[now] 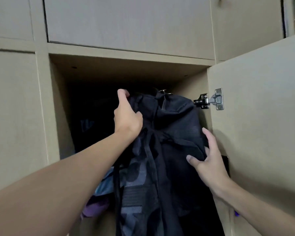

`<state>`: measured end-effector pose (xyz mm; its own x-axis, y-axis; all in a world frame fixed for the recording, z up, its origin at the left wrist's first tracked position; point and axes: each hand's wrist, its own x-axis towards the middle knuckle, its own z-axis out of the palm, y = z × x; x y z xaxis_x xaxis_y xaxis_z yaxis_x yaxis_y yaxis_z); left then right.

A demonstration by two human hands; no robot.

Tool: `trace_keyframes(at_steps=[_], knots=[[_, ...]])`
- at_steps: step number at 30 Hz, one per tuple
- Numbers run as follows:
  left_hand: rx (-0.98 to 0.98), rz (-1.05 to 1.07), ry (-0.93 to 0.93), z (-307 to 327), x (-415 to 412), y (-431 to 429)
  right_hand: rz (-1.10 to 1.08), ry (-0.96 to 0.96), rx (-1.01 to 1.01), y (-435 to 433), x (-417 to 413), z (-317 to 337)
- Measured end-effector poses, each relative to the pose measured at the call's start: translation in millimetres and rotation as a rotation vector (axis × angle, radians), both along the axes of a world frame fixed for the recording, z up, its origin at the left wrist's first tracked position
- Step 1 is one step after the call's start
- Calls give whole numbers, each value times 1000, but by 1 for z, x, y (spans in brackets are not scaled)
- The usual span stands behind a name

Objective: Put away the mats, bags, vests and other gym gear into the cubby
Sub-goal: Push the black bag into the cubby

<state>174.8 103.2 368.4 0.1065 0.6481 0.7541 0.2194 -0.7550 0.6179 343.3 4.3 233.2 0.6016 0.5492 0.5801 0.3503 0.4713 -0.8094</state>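
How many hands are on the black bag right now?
2. The left hand grips the black bag near its top, at the cubby opening; the right hand holds its right side lower down, beside the open door.

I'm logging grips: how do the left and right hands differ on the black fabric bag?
The left hand grips the black fabric bag high, near its top; the right hand holds it lower, on its right side. The left hand shows its back, fingers curled over the cloth; the right hand's fingers stretch upward, thumb pinching a fold. Both hold the bag.
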Motion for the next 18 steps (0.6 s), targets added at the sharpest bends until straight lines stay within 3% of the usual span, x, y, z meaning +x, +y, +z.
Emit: trace_keyframes(at_steps=[3,7,12,18], knots=[[-17,122,188,22,6,19,54,97,36,44,8,41],[-34,410,609,30,1,31,110,191,72,100,9,80],[80,439,900,7,-13,29,133,355,32,155,13,112],[41,365,1040,-20,-15,54,97,61,-88,166,20,98]])
